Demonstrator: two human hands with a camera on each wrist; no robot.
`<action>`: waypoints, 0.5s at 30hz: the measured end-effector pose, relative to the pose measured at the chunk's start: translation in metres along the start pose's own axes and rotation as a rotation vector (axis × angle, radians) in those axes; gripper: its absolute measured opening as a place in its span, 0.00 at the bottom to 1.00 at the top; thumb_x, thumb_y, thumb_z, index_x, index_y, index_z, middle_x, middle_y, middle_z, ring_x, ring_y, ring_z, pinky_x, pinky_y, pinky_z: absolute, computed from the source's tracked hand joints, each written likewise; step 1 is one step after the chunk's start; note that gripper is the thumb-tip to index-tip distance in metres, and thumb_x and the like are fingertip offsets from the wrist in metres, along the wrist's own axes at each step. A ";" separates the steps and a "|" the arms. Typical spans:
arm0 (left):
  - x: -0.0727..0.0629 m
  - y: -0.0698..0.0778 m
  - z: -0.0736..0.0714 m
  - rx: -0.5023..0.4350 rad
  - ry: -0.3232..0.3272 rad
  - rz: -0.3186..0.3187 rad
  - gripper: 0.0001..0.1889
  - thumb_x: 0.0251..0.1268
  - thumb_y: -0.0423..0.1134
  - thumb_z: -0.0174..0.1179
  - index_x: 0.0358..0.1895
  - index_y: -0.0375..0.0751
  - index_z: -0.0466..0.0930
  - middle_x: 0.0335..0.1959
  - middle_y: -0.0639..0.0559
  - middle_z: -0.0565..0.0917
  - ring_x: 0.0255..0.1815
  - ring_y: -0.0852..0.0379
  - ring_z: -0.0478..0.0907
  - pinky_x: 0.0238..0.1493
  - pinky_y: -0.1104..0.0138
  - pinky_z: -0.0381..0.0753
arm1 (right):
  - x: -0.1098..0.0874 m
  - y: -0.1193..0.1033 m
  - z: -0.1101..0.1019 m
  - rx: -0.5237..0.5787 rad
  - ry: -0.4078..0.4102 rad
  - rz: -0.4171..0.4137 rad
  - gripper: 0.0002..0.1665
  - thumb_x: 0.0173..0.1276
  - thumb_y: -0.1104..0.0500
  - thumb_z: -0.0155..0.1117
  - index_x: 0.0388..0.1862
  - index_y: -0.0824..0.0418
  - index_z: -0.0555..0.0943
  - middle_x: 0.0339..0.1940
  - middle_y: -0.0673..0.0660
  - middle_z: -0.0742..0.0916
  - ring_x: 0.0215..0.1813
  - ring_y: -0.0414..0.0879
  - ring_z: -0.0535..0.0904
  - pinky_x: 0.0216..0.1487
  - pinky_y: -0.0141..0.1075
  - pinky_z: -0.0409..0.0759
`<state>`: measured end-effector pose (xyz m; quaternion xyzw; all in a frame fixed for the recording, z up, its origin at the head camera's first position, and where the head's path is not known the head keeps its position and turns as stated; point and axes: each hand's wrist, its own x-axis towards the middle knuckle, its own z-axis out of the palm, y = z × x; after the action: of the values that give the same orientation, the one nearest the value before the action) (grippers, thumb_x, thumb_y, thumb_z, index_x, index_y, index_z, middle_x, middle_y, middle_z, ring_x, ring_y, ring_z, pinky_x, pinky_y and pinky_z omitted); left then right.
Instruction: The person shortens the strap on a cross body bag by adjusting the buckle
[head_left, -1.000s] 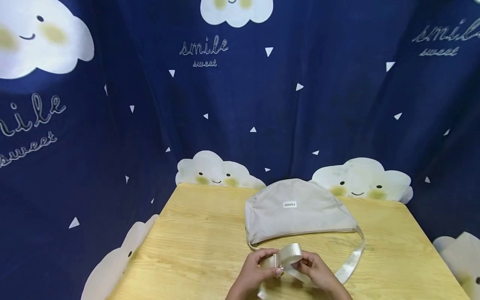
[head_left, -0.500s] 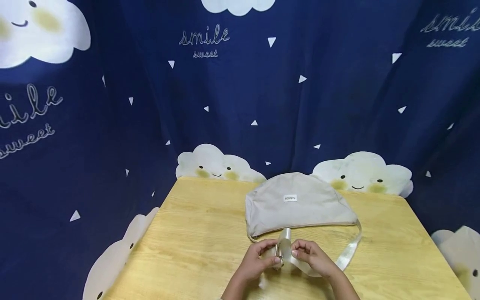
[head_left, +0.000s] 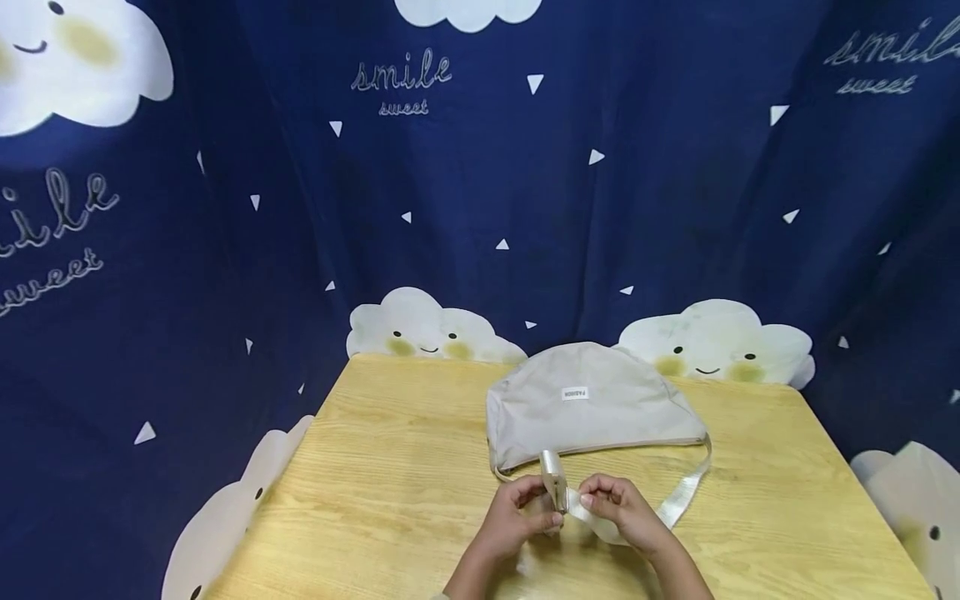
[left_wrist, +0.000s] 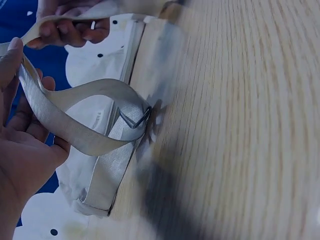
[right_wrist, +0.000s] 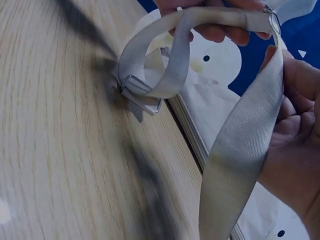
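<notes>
Left hand (head_left: pixel 510 521) and right hand (head_left: pixel 624 512), pinch-tight on strap (right_wrist: pixel 242 137) over wooden table (head_left: pixel 390 483), blue curtain (head_left: pixel 450 192) behind.

the bag (head_left: pixel 600 417) is pale grey-beige with a white label (head_left: pixel 575 393), and its strap (right_wrist: pixel 242 145) is cream with a fine weave. the counter (head_left: pixel 405 433) has yellow wood grain. the curtain (head_left: pixel 450 183) is dark blue, with white clouds (head_left: pixel 716 332) and white triangles (head_left: pixel 535 82).
</notes>
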<state>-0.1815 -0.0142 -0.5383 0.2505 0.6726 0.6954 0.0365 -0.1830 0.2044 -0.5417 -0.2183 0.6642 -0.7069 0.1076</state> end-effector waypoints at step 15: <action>-0.004 0.005 0.000 0.027 0.079 -0.078 0.24 0.42 0.29 0.73 0.49 0.40 0.81 0.39 0.52 0.84 0.40 0.55 0.79 0.45 0.61 0.74 | 0.001 0.004 0.011 0.052 0.102 0.010 0.08 0.66 0.70 0.56 0.39 0.77 0.77 0.33 0.49 0.85 0.36 0.39 0.78 0.36 0.30 0.76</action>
<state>-0.1770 -0.0163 -0.5343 0.1970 0.6922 0.6934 0.0338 -0.1795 0.1937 -0.5448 -0.1757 0.6512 -0.7336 0.0830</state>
